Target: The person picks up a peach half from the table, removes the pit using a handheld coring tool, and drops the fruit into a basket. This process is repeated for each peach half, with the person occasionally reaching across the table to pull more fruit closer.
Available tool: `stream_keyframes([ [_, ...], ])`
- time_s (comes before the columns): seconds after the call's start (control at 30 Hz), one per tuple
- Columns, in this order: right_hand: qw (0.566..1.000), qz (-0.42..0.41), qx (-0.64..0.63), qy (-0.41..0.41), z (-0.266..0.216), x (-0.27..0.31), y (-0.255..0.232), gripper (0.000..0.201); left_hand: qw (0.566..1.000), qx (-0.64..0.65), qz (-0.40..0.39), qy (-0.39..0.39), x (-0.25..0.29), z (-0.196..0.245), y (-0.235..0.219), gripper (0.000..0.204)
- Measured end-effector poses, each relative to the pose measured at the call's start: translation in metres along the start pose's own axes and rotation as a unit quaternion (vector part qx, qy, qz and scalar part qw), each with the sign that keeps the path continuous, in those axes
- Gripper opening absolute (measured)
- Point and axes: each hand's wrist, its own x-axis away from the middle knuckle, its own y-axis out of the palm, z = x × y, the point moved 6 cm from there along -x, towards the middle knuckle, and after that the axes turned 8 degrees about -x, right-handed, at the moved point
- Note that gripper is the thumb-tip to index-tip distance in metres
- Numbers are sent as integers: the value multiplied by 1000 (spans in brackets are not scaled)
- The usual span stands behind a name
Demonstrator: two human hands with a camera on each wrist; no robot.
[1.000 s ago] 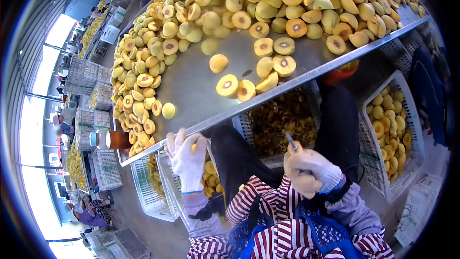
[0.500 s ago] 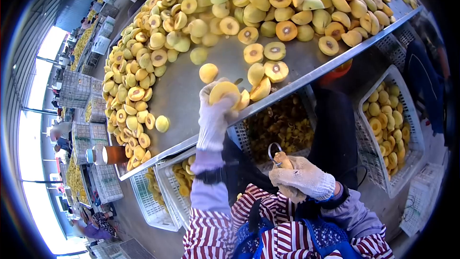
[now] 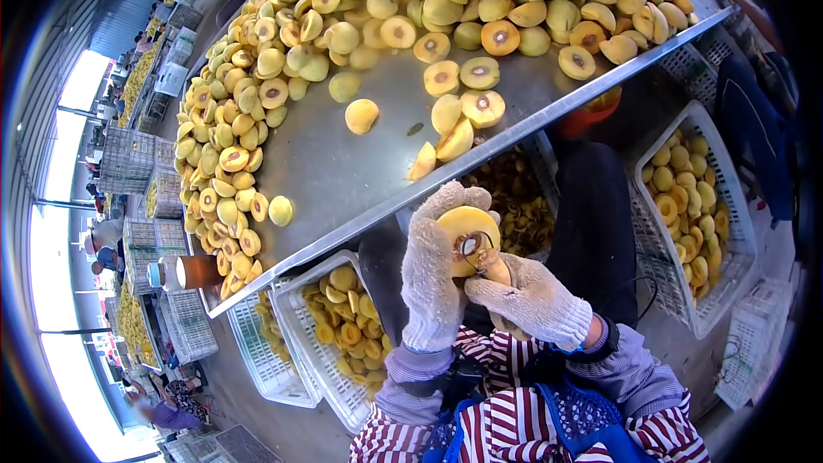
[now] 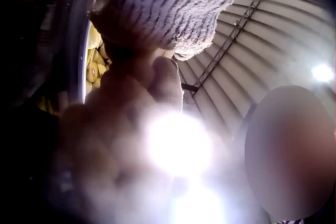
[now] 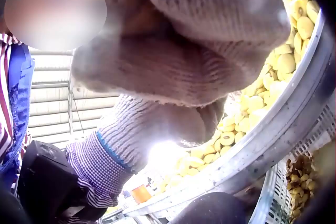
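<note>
In the head view, my gloved left hand (image 3: 429,283) holds a yellow peach half (image 3: 463,219), its cut face turned up, just past the table's near edge. My gloved right hand (image 3: 538,302) grips the stubby handle of a pitting tool (image 3: 495,269) with a metal loop at its end. That loop lies over the pit in the middle of the peach half. Both hands are close together above the lap. The left wrist view is blurred by glare; gloved fingers (image 5: 173,66) fill much of the right wrist view and hide the tool.
A metal table (image 3: 317,154) bears a large heap of peach halves (image 3: 231,159), with several loose near its raised edge. Crates of peach halves stand at left (image 3: 330,386) and right (image 3: 703,330). A crate of dark scraps (image 3: 523,214) sits between the knees. An amber jar (image 3: 197,272) stands at the table's left corner.
My left hand reached from the table's edge to a peach half on the table, took it and brought it back to the right hand. The tool's loop now meets the fruit.
</note>
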Motion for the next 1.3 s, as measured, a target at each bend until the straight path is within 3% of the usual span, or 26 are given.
stream_keyframes([
  [0.1,999,-20,-28,25,3,5,3,26,998,-40,12,47,9,7,9,65],
  [0.2,995,-74,-48,56,13,7,1,26,980,-125,9,155,15,13,12,59],
  [0.27,990,-105,-91,8,22,5,0,27,958,-183,19,220,17,19,17,54],
  [0.3,986,-121,-111,-17,22,5,0,27,972,-166,-20,163,12,18,15,53],
  [0.37,980,-144,-116,71,27,13,0,28,986,-129,-100,41,6,16,8,51],
  [0.4,970,-173,-143,94,28,17,2,29,986,-158,-55,-2,5,19,14,69],
  [0.5,950,-223,-185,115,27,24,4,33,956,-259,-90,107,6,30,13,43],
  [0.6,927,-258,-240,132,30,27,4,32,930,-325,-72,159,7,34,16,33],
  [0.67,888,-298,-324,136,35,24,7,31,942,-327,-44,60,-1,35,19,28],
  [0.73,973,-147,-178,26,19,16,7,27,952,-305,6,5,-1,31,18,24],
  [0.8,996,-32,-79,9,3,18,1,24,936,-335,7,109,-2,36,21,23],
  [0.83,994,-53,-95,21,4,19,2,26,924,-348,9,161,0,39,22,22],
  [0.87,990,-74,-111,34,6,20,2,28,928,-342,-10,148,2,36,22,25],
  [0.97,973,-119,-181,83,11,25,-4,29,855,-413,-61,309,3,42,28,28],
  [1.0,972,-115,-185,88,16,22,-5,28,810,-469,-77,344,4,48,33,32],
  [1.03,972,-111,-188,93,19,20,-6,27,801,-476,-75,356,6,48,34,33],
  [1.1,982,-122,-144,29,19,20,-9,30,782,-489,-70,380,9,47,35,34],
  [1.13,986,-116,-123,7,21,18,-11,32,745,-537,-77,389,12,46,35,36],
  [1.27,988,-119,-84,48,19,16,-3,35,829,-428,-56,356,11,38,23,31],
  [1.3,983,-122,-111,76,21,17,2,34,882,-386,-63,261,5,34,18,30],
])
